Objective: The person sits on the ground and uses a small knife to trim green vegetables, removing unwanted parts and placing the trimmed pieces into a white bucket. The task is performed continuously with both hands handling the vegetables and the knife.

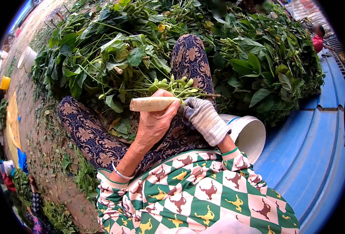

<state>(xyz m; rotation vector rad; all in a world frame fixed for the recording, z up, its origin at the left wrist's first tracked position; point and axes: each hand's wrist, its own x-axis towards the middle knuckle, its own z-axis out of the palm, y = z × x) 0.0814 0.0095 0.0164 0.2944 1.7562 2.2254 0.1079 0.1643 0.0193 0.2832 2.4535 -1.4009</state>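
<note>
My left hand (153, 121), bare with a silver bangle at the wrist, grips a pale cylindrical handle (151, 104) held level over my lap. My right hand (203, 117) wears a white knit glove and holds a green bean stalk (176, 89) with several pods, right beside the handle's end. Both hands meet above my patterned trouser legs (90, 136). What lies beyond the handle's right end is hidden by the glove and pods.
A big heap of leafy bean plants (114, 50) surrounds my knees, front and right. A white bucket (250, 134) lies on its side at my right hip on a blue tarp (312, 148). Dirt ground with leaf litter is left; other people sit at the edges.
</note>
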